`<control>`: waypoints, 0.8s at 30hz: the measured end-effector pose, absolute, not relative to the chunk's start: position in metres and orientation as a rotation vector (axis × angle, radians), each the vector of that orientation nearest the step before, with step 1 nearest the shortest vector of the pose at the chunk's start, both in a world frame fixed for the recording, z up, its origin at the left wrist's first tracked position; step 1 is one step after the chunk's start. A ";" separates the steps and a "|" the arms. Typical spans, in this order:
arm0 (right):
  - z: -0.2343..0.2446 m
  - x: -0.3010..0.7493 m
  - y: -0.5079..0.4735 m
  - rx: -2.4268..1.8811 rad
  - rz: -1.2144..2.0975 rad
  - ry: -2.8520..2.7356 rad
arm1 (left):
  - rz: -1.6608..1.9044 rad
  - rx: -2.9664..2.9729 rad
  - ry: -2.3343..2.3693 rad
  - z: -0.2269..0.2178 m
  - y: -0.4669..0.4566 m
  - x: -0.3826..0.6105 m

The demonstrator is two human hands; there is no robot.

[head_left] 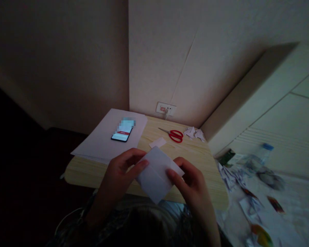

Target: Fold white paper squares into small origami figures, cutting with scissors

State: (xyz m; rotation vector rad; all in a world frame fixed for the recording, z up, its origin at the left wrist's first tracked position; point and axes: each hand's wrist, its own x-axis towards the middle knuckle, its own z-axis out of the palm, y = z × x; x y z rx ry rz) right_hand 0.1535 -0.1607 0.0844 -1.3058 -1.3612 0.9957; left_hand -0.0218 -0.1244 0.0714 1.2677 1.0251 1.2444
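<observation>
A folded white sheet of paper [154, 175] is held above the near edge of a small light wooden table [195, 157]. My left hand [121, 169] grips its left side, fingers curled over the top. My right hand [190, 178] pinches its right side between thumb and fingers. A small white paper scrap [157, 142] lies on the table just beyond the sheet.
A lit phone [123, 132] lies on a stack of white sheets [103, 140] at the table's left. Red-handled scissors [174, 134] and folded paper shapes [195, 133] sit near the wall socket [165, 109]. To the right, paper pieces and a plastic bottle [262, 152] clutter a pale surface.
</observation>
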 end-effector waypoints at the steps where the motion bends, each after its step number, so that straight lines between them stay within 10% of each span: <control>1: 0.084 0.153 -0.161 -1.317 0.998 -1.394 | 1.276 1.229 1.031 0.072 -0.125 -0.021; 24: 0.080 0.145 -0.160 -1.286 1.001 -1.402 | 1.114 1.078 1.064 0.088 -0.139 -0.006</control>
